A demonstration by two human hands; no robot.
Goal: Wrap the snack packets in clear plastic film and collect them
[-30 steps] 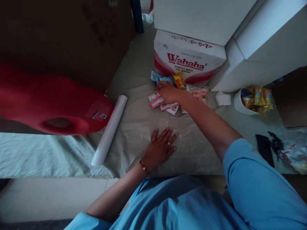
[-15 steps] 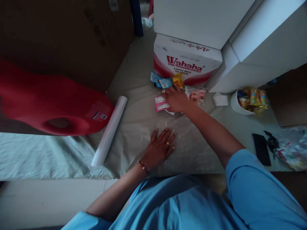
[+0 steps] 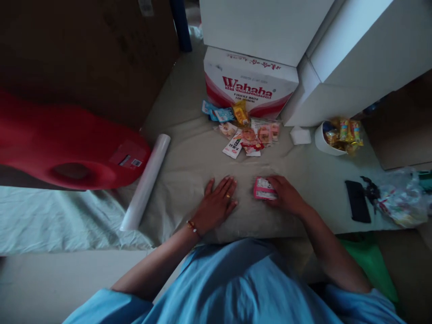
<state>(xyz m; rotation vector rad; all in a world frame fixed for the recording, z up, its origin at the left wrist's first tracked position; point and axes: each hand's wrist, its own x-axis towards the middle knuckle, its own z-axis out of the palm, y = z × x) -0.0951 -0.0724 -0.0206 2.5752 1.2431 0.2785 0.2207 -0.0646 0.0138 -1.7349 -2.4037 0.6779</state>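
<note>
My right hand grips a small pink and white packet by its right end, low over the cloth-covered table. Flat on the cloth to its left lies my left hand, fingers stretched out, with nothing visible in it; a thin clear film seems to lie around it. Beyond both hands is a loose group of snack packets: a white and red sachet, pink-orange packets, a yellow packet and blue packets.
A Wahaha water carton stands behind the snacks. On the left are a plastic roll and a large red jug. To the right sit a white bowl of snacks, a white block, a black phone and a plastic bag.
My right hand has drawn back from the snack group toward the table's front, bringing the pink and white packet with it. My left hand stays flat on the cloth. The view has shifted slightly.
</note>
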